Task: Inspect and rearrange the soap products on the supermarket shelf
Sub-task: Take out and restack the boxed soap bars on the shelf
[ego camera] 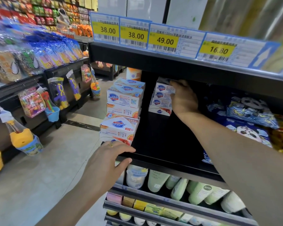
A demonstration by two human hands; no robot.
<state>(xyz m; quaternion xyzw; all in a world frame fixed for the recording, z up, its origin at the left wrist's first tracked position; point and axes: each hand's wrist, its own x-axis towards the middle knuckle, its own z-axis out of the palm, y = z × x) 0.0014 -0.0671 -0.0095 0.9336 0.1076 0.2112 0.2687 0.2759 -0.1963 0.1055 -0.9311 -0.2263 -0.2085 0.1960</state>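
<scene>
Now: right hand [184, 97] apparently gripping rear soap stack [162, 97] | left hand [108, 162] on shelf edge [170, 167]

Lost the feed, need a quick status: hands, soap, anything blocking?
Right hand on rear soap stack, grip unclear. Left hand open on shelf edge. Front soap stack untouched. Nothing blocking.

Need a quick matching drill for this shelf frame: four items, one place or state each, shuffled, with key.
Items
1. right hand
2. left hand
3. yellow 49.00 price tag
4. pale green bottles

Places/states
A. on the shelf below the soap shelf
B. fingers straight, resting at the black shelf's front edge
C. clipped to the rail of the shelf above
D. gripping the rear stack of white Safeguard soap boxes

Pairs: 1-D, 2-B, 3-C, 4-A
</scene>
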